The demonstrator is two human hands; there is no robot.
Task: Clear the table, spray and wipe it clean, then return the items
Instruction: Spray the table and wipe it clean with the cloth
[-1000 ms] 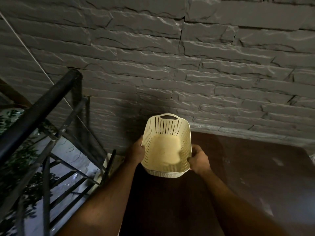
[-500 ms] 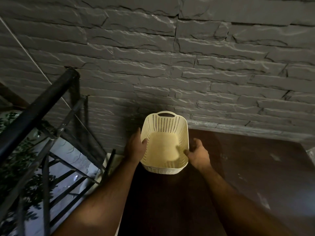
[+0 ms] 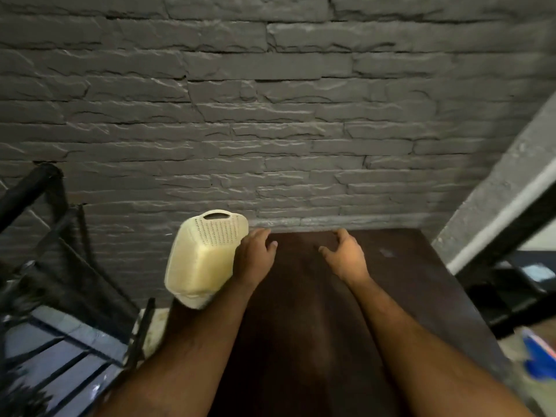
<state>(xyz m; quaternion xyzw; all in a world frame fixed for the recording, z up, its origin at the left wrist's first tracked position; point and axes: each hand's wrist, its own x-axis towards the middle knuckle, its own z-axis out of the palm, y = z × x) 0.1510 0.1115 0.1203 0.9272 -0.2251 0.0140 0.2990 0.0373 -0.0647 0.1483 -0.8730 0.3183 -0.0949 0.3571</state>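
No writing readable anywhere. The cream basket [image 3: 204,260] sits at the table's [image 3: 301,326] far left corner by the brick wall [image 3: 270,115], its long axis running toward the wall, handle cutout at the far end. The left hand [image 3: 255,254] hovers just beside it, fingers loosely spread, holding nothing. The right hand [image 3: 343,254] is over the dark tabletop, fingers relaxed and apart.

Cream perforated basket [image 3: 201,260] (handle slot up) at dark table's [image 3: 304,311] left edge.
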